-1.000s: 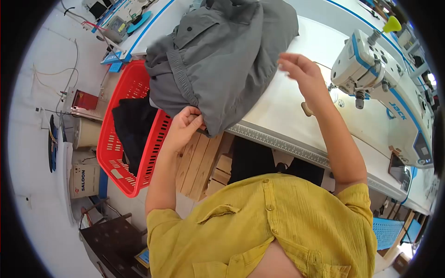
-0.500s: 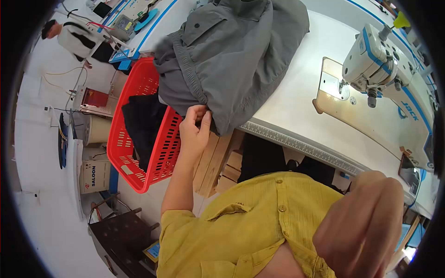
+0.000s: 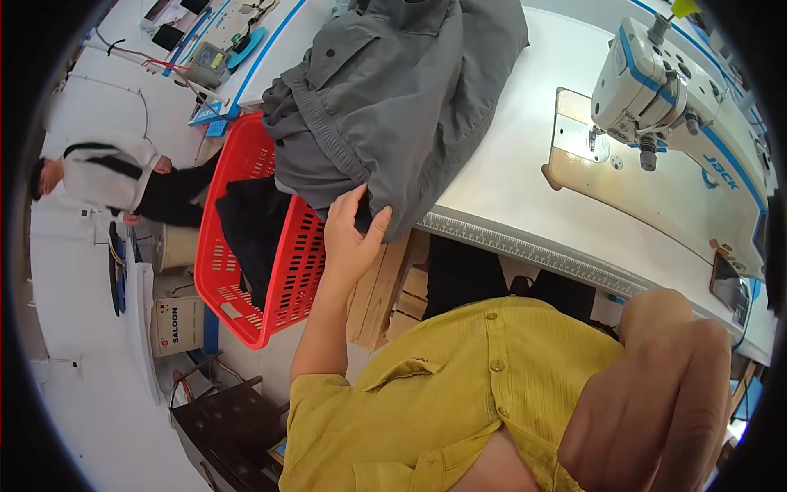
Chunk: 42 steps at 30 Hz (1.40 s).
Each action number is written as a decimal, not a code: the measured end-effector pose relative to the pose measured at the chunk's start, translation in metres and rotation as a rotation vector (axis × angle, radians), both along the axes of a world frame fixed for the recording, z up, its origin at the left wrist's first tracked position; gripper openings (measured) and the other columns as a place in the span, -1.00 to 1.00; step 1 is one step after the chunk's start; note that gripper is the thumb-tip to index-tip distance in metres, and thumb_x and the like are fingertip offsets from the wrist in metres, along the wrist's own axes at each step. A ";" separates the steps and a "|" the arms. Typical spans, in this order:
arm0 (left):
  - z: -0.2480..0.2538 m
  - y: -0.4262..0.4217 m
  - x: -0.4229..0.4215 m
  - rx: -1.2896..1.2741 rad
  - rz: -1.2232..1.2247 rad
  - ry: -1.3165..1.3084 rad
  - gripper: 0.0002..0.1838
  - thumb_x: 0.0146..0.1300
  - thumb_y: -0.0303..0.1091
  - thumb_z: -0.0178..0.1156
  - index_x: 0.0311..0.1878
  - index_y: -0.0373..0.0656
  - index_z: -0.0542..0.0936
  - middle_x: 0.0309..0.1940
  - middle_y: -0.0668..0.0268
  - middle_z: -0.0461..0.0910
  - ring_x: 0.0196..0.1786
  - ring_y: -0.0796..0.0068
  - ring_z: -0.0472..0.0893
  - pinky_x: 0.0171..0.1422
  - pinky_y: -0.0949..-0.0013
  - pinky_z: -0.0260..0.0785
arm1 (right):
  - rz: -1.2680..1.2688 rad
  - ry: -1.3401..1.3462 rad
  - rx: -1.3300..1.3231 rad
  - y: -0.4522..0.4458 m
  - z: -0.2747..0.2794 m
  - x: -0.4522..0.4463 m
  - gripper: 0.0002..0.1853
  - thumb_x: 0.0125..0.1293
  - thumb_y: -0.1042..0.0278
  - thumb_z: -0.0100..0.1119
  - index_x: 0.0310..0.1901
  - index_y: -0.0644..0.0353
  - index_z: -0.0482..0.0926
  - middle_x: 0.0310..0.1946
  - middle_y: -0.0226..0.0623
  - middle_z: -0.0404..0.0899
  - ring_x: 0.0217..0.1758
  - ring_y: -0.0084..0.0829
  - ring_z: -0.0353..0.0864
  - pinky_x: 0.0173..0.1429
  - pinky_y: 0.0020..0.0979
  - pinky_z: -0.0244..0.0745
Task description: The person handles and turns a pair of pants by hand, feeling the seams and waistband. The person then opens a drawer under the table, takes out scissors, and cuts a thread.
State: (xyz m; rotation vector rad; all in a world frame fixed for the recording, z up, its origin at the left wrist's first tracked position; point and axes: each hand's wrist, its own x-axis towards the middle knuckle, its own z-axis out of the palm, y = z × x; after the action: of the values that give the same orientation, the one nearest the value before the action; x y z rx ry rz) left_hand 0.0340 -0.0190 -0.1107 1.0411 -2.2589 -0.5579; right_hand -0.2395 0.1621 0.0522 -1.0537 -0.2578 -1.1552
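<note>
A grey garment (image 3: 410,107) with an elastic waistband and a buttoned flap pocket lies on the white sewing table, its near edge hanging over. At that lower edge is my left hand (image 3: 354,230), thumb and fingers apart, the fingertips touching the cloth. My right hand (image 3: 656,402) is raised close to the camera in front of the yellow shirt, its fingers curled; whatever they may hold is hidden. Below the garment, a red plastic basket (image 3: 295,275) has dark cloth (image 3: 254,234) inside it.
A JACK sewing machine (image 3: 656,90) stands on the table at the right. A ruler strip (image 3: 525,250) runs along the front edge. A phone (image 3: 728,287) lies near the right end. Another person (image 3: 115,176) walks at the left, beyond a SALOON carton (image 3: 178,325).
My left thumb has moved away from the fingers, opening the earlier pinch at the garment's edge. The other person has come nearer. My right hand stays raised and curled.
</note>
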 end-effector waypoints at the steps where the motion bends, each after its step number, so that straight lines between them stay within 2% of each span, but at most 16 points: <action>1: 0.000 0.000 -0.001 -0.009 0.003 -0.011 -0.52 0.23 -0.25 0.30 0.14 -0.33 0.51 -0.02 0.08 0.57 -0.05 0.15 0.56 0.09 0.28 0.40 | 0.001 -0.007 -0.001 0.001 0.000 0.000 -0.64 0.24 0.28 0.41 -0.20 0.53 0.64 -0.57 -0.18 0.56 -0.74 -0.50 0.29 -0.66 -0.58 0.20; 9: 0.002 0.007 -0.010 -0.082 -0.048 -0.004 -0.55 0.22 -0.24 0.31 0.10 -0.33 0.55 -0.06 0.12 0.56 -0.13 0.23 0.56 0.00 0.34 0.41 | 0.039 -0.061 -0.015 -0.003 0.004 0.007 -0.61 0.24 0.23 0.40 -0.21 0.53 0.65 -0.60 -0.20 0.54 -0.76 -0.52 0.25 -0.68 -0.58 0.15; 14: 0.018 0.025 -0.022 0.096 -0.098 -0.028 -0.59 0.21 -0.26 0.32 0.04 -0.33 0.59 -0.09 0.15 0.56 -0.21 0.32 0.56 -0.09 0.40 0.42 | 0.059 -0.093 -0.019 0.018 0.001 -0.005 -0.59 0.24 0.20 0.40 -0.22 0.53 0.66 -0.62 -0.21 0.53 -0.78 -0.54 0.22 -0.70 -0.59 0.12; 18: 0.016 0.030 -0.027 0.240 -0.255 -0.006 -0.64 0.21 -0.28 0.33 -0.03 -0.34 0.61 -0.17 0.19 0.57 -0.27 0.39 0.55 -0.20 0.45 0.41 | 0.083 -0.118 -0.016 0.009 0.006 0.005 -0.57 0.25 0.18 0.40 -0.23 0.53 0.66 -0.64 -0.22 0.53 -0.79 -0.55 0.20 -0.71 -0.59 0.10; 23: 0.010 0.039 -0.038 0.397 -0.358 -0.039 -0.72 0.23 -0.32 0.30 -0.10 -0.33 0.62 -0.26 0.23 0.59 -0.31 0.40 0.54 -0.23 0.44 0.39 | 0.097 -0.140 -0.026 0.024 0.001 0.004 -0.55 0.25 0.15 0.40 -0.24 0.54 0.67 -0.66 -0.23 0.52 -0.80 -0.57 0.17 -0.72 -0.59 0.07; 29: 0.006 0.048 -0.046 0.434 -0.315 -0.039 -0.81 0.22 -0.41 0.28 -0.18 -0.34 0.62 -0.31 0.28 0.64 -0.33 0.44 0.54 -0.15 0.46 0.40 | 0.111 -0.170 -0.021 0.006 0.005 0.008 -0.53 0.25 0.12 0.40 -0.25 0.54 0.67 -0.68 -0.24 0.51 -0.82 -0.58 0.14 -0.73 -0.60 0.04; 33: 0.004 0.046 -0.046 0.388 -0.335 -0.036 -0.81 0.25 -0.36 0.25 -0.22 -0.32 0.60 -0.34 0.26 0.62 -0.38 0.40 0.52 -0.26 0.44 0.36 | 0.087 -0.155 -0.021 0.011 -0.003 0.001 -0.55 0.26 0.13 0.39 -0.23 0.52 0.67 -0.64 -0.23 0.53 -0.79 -0.55 0.19 -0.69 -0.58 0.09; 42: 0.003 0.048 -0.046 0.372 -0.325 -0.048 -0.83 0.26 -0.37 0.23 -0.23 -0.31 0.60 -0.33 0.29 0.63 -0.41 0.40 0.49 -0.29 0.44 0.34 | 0.005 -0.130 -0.024 0.004 -0.017 -0.012 -0.58 0.28 0.15 0.37 -0.19 0.48 0.67 -0.55 -0.21 0.58 -0.71 -0.49 0.29 -0.58 -0.54 0.21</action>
State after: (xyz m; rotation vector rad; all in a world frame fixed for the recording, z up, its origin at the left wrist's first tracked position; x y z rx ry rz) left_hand -0.0118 0.0285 -0.1078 0.8609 -2.4405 -1.1351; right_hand -0.2515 0.1663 0.0354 -0.9995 -0.3772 -1.2209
